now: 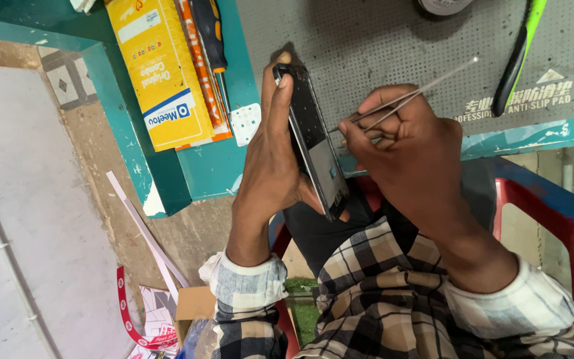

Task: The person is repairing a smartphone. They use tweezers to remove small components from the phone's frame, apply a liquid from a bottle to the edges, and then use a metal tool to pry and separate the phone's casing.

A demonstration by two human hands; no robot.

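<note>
Left hand point(270, 163) grips dark smartphone point(313, 143) edge-on, fingers wrapped along its side, held above edge of teal tabletop point(210, 169). Right hand point(406, 146) pinches metal tweezers point(400, 101), fingers closed on them, tips meeting phone's edge. Grey perforated anti-slip mat point(367, 40) lies behind. Yellow box point(161, 73) and orange-handled screwdriver point(210, 46) rest on tabletop at left; green-black tool point(516, 60) on mat at right. Plaid sleeves below.
</note>
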